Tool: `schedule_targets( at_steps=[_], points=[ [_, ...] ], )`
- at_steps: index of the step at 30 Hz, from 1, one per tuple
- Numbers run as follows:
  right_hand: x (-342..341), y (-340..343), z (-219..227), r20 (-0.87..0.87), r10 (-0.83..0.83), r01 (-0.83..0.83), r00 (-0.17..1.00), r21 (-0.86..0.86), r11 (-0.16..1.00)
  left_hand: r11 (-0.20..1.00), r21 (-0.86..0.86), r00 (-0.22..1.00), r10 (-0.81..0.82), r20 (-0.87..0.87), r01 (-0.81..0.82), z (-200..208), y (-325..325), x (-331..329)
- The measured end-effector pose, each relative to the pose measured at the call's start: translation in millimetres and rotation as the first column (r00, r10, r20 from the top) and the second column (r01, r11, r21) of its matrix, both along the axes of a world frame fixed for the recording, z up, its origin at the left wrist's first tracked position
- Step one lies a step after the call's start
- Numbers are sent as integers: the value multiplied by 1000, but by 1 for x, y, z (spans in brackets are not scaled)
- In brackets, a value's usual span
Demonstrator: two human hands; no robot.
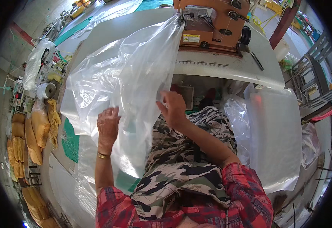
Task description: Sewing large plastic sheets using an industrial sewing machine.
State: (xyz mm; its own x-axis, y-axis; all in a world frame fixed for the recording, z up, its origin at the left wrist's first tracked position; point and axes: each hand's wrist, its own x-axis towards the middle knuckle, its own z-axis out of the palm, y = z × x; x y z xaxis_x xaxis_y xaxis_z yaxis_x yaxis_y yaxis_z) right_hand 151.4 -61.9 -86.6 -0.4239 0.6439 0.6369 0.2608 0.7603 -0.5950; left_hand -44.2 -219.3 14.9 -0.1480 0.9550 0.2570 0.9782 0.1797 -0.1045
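A large clear plastic sheet [135,76] drapes over the table's left part and hangs toward my lap. Its top corner reaches the needle area of a brown sewing machine [211,32]. My left hand [108,125] lies over the sheet, palm down, its fingers extended and not wrapped round anything. Beside the sheet's right edge, my right hand [173,108] has its thumb and fingers apart, with nothing visible in it. Whether its fingertips touch the plastic, I cannot tell.
A dark slim hand tool [256,61] rests on the white table [246,72], right of the machine. Stacked clear plastic [275,140] hangs at my right. Yellow sacks [39,129] and a plastic roll [49,90] stand left; a grey chair [318,68] is far right.
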Motion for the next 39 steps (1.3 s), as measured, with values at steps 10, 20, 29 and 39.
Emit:
schedule_targets(
  at_steps=[10, 20, 29, 39],
  points=[
    [2, -28, -29, 572, 288, -383, 768, 51, 922, 940, 331, 959, -164, 233, 80, -35, 84, 88],
    [82, -44, 50, 93, 496, -468, 864, -216, 857, 972, 233, 424, -216, 880, 10, -18, 59, 59],
    [69, -53, 98, -2, 564, -559, 826, -136, 818, 959, 156, 294, -224, 929, 236, 16, 61, 95],
    [54, -54, 90, 233, 530, -533, 816, -53, 844, 957, 166, 418, -256, 872, 239, 16, 52, 88]
  ],
)
